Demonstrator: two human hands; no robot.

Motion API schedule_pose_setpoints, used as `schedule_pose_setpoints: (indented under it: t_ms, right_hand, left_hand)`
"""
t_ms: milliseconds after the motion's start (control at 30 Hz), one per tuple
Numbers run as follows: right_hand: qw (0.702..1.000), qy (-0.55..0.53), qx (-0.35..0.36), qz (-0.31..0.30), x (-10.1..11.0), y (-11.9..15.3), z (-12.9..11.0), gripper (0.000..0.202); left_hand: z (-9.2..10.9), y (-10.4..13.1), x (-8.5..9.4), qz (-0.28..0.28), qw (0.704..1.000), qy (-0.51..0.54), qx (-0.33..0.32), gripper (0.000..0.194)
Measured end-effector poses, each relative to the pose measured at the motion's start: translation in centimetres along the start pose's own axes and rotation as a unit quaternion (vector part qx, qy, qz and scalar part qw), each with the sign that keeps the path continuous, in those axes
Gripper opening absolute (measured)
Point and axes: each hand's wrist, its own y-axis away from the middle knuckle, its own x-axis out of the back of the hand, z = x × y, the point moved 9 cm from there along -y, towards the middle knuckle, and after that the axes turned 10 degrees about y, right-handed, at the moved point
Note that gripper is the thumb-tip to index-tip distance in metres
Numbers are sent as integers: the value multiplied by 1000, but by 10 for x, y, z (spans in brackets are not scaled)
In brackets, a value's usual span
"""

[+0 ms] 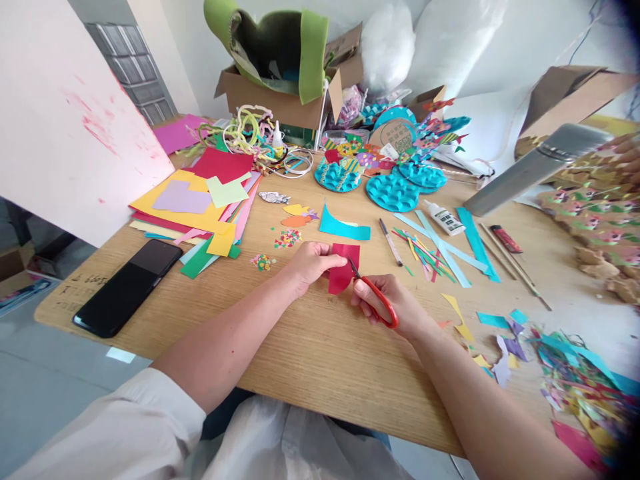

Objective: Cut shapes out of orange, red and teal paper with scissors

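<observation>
Head view: flat red paper (343,281), rounded at its lower edge, is held over the wood-grained table (280,353) between both hands. The left hand (314,265) pinches its left side; the right hand (403,303) grips scissors (391,312) with smooth red loops, metal blades at the paper. Beyond lie curved blue paper (343,228), a slim pen (390,242), thin coloured strips (424,253) and bumpy blue discs (393,195).

Red paper piece (339,279): oblong, straight-edged at its far end, rounded toward the near edge of the surface (300,353), positioned inward from that edge's middle. Scissors (379,291): red loop handles, dark metal blades at the paper's right side, tips angled toward the surface's far left corner.
</observation>
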Motion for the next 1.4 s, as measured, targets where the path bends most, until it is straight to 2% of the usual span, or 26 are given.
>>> schedule_pose_setpoints:
  t_ms: [1067, 1400]
  right_hand:
    - [1000, -23, 3, 2, 1, -1, 2, 52]
    - [1000, -9, -2, 3, 1, -1, 1, 58]
  left_hand:
    - [-1, 1, 1, 9, 1000, 11, 15, 15]
    - [2, 2, 3, 26, 999, 23, 9, 14]
